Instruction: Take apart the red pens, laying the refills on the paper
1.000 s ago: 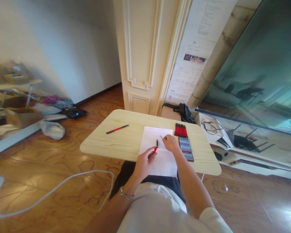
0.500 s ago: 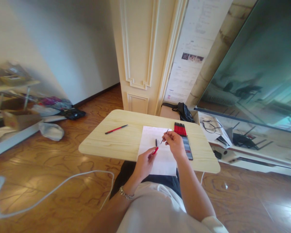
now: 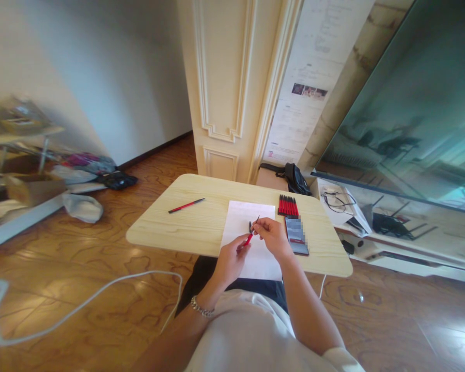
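Observation:
Over a white sheet of paper point(image 3: 261, 263), my left hand point(image 3: 232, 257) is closed round a red pen barrel point(image 3: 248, 239), its open end pointing up and away from me. Just right of it, my right hand point(image 3: 271, 235) pinches a thin dark pen refill point(image 3: 258, 219). The refill's lower end meets the top of the barrel; how deep it sits inside, I cannot tell. A small black pen tip piece point(image 3: 250, 226) lies on the paper behind the barrel, partly covered by my hands.
A red and black pen point(image 3: 186, 205) lies at the left of the wooden table point(image 3: 158, 227). Several matching pens point(image 3: 288, 205) sit in a row at the right, with a phone point(image 3: 296, 237) in front of them. A black bag point(image 3: 294, 178) rests behind the table.
My right hand has moved left and down, bringing the refill from above the barrel to its open end. My left hand has stayed almost still.

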A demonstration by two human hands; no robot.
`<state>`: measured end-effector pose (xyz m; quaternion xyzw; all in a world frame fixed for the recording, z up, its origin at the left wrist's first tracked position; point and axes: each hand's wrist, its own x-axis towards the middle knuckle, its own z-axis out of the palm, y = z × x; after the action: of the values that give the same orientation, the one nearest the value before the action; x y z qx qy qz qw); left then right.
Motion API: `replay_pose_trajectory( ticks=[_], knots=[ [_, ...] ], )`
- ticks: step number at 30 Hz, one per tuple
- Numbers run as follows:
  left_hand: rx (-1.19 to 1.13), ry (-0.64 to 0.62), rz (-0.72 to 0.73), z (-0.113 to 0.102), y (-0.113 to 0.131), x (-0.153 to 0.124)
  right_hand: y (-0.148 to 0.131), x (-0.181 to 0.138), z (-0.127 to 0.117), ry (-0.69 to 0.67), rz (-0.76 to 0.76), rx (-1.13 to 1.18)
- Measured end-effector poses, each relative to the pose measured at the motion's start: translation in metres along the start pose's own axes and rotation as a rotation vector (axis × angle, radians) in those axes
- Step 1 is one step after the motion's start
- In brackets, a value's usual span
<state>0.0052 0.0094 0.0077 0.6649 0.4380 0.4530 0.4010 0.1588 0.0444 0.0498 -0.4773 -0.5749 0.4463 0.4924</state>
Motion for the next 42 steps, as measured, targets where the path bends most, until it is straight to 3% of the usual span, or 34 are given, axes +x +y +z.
replay_pose_trajectory(
  ticks=[15,21,23,27,33,42],
  knots=[
    [-0.010,-0.003,-0.017,0.000,-0.002,0.000,0.003,-0.007,-0.003,-0.059,-0.057,-0.383],
    [-0.022,-0.004,-0.037,0.000,-0.004,-0.001,0.009,0.002,-0.018,-0.168,-0.045,-0.327],
    [-0.020,-0.001,-0.038,0.000,-0.004,-0.001,0.018,0.011,-0.025,-0.122,0.000,-0.357],
    [-0.025,-0.003,-0.035,0.000,-0.004,-0.001,0.038,0.030,-0.030,0.062,0.096,-0.643],
    [-0.015,-0.004,-0.045,-0.002,-0.004,-0.001,0.050,0.041,-0.015,0.068,0.219,-0.951],
    [-0.014,0.013,-0.040,-0.002,-0.001,0.000,0.047,0.046,-0.010,0.014,0.284,-1.106]
  ],
)
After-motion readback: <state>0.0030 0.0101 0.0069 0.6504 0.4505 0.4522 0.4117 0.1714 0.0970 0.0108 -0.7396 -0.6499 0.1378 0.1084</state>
